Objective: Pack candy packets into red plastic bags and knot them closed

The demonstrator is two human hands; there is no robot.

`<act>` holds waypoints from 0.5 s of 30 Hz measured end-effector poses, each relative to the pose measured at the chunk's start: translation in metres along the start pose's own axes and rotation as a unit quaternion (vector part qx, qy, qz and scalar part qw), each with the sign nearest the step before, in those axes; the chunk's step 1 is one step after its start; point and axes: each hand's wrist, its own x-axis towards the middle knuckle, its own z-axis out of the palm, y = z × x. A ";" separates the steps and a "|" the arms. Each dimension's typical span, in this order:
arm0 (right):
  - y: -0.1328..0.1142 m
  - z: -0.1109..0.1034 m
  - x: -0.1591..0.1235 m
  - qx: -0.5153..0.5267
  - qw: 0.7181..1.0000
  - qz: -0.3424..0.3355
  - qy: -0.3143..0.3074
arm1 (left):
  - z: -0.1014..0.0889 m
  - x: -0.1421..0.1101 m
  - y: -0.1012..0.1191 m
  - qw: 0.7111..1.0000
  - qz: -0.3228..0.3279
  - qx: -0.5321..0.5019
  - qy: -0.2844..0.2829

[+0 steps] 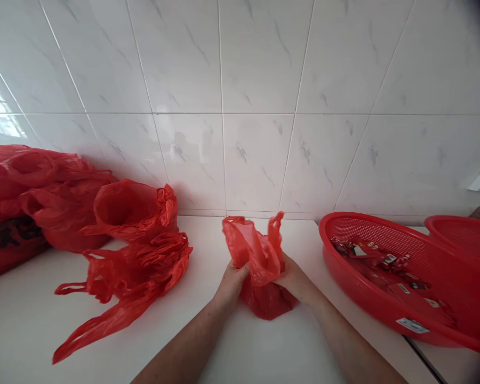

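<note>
A small red plastic bag (pixel 258 256) stands on the white counter (pixel 24 325) in front of me, its handles pointing up. My left hand (pixel 232 280) grips its left side with closed fingers. My right hand (pixel 294 278) pinches the right side the same way. The bag's lower part (pixel 266 301) bulges between my wrists; what is inside it is hidden.
A loose pile of flat red bags (pixel 132 277) lies to the left, with filled red bags (pixel 128 208) behind it along the tiled wall. A red mesh basket (pixel 456 288) with small red packets (pixel 380 261) sits at the right, a second basket (pixel 464 232) behind.
</note>
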 end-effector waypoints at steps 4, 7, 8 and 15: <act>0.020 0.031 0.005 -0.032 0.991 0.011 0.133 | 0.015 0.006 -0.011 0.998 0.018 0.004 0.052; 0.031 0.042 0.004 -0.058 0.985 0.004 0.161 | 0.016 0.009 -0.020 0.993 0.039 0.016 0.113; 0.033 0.044 0.003 -0.062 0.986 0.001 0.157 | 0.015 0.010 -0.022 0.992 0.040 0.015 0.118; 0.023 0.038 -0.003 -0.042 0.988 -0.003 0.145 | 0.007 0.008 -0.015 0.993 -0.022 -0.038 0.106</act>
